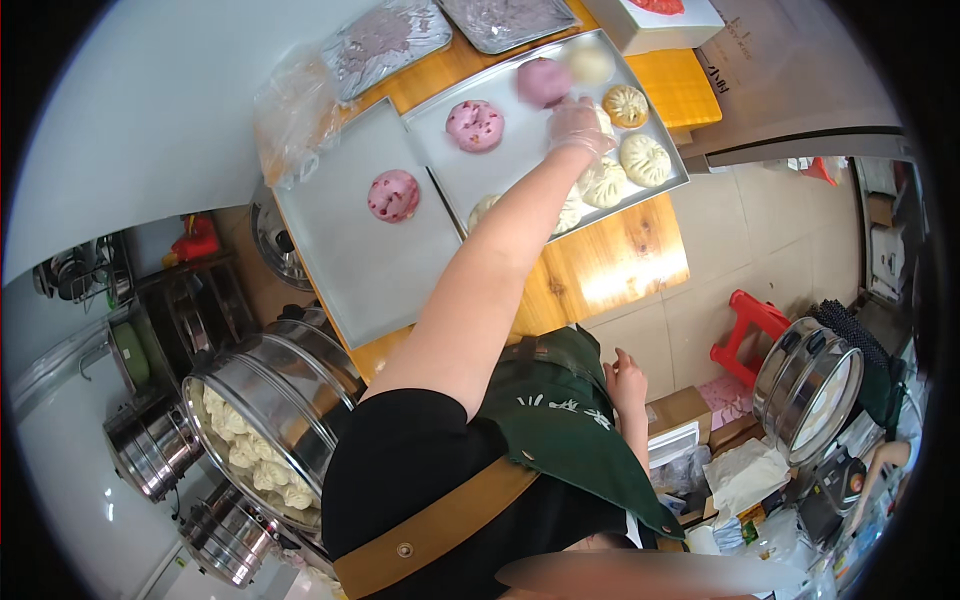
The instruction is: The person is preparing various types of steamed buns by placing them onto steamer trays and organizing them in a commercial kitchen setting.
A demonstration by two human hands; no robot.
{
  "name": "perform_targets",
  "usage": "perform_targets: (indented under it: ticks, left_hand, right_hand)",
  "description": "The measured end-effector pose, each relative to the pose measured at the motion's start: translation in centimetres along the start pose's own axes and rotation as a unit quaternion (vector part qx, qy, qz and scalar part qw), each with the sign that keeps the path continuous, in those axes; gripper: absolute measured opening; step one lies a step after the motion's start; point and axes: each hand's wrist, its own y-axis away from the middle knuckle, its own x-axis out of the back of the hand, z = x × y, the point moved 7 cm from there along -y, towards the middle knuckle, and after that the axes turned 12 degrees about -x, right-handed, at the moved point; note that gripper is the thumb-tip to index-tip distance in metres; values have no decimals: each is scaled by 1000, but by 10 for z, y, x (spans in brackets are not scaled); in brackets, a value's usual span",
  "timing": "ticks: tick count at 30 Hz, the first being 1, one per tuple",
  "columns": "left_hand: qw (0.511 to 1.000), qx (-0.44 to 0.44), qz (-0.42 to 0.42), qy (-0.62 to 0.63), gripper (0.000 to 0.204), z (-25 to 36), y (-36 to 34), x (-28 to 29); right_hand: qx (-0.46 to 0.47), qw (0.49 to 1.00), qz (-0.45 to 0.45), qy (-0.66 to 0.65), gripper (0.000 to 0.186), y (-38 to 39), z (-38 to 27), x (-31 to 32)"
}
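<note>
My left hand [577, 128], in a clear plastic glove, reaches over the right tray [440, 112]. It is beside a pale bun [604, 120]; the hand hides its fingertips, so I cannot tell whether they grip it. Just beyond are a smooth purple bun [544, 82] and a round white bun [590, 62], both blurred. White pleated buns [645, 160] and a browner pleated one [626, 106] lie along the right side. A pink speckled bun [475, 126] sits further left. My bare right hand [627, 382] hangs by the apron, fingers apart, holding nothing.
The left tray [350, 270] bears another pink speckled bun [394, 196]. Both trays rest on a wooden table [610, 265]. A steamer [270, 390] holding pale buns stands at the left. A red stool [745, 335] and a round metal steamer [808, 390] are at the right.
</note>
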Motion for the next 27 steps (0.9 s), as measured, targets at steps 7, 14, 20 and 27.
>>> perform_targets:
  ticks: [7, 14, 20, 27]
  left_hand:
    - [997, 48, 53, -31, 65, 4, -2, 0]
    - [806, 7, 124, 579, 60, -56, 20, 22]
    - [751, -78, 237, 611, 60, -89, 157, 128]
    - [890, 2, 411, 200, 58, -113, 365, 220]
  right_hand:
    - [-27, 999, -1, -28, 31, -2, 9, 1]
    - [52, 999, 3, -7, 31, -15, -23, 6]
    - [187, 968, -80, -146, 30, -24, -112, 20]
    - [510, 792, -169, -289, 63, 68, -353, 67]
